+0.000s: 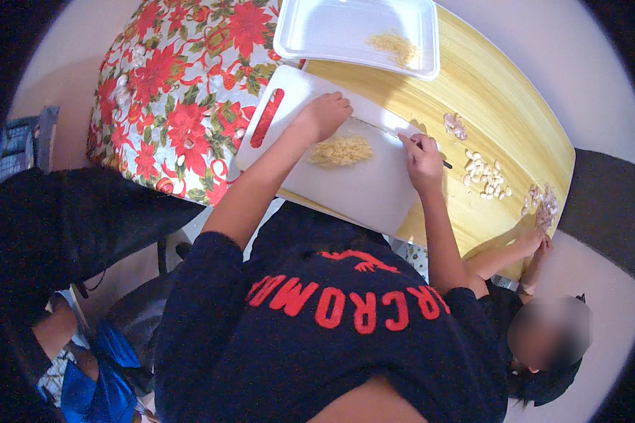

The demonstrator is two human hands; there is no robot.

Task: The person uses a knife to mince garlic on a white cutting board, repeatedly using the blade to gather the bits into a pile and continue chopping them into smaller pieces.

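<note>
A white cutting board (374, 190) lies before me, with a heap of finely chopped, pale yellow garlic (341, 151) on it. Just beyond the heap, my left hand (325, 114) is closed, its fingers curled down at the board; what they grip, if anything, is hidden. My right hand (423, 158) is wrapped around a knife (447, 165) whose black handle end sticks out on the right. Its thin blade runs leftward over the board toward my left fingers, partly lost in glare.
A white tray (317, 44) with more chopped garlic (395, 48) stands beyond the board. On the wooden table (529, 134) at right lie peeled cloves (485, 175) and papery skins (543, 204). Another person's hands (536, 243) work there. A floral cloth (183, 92) covers the left side.
</note>
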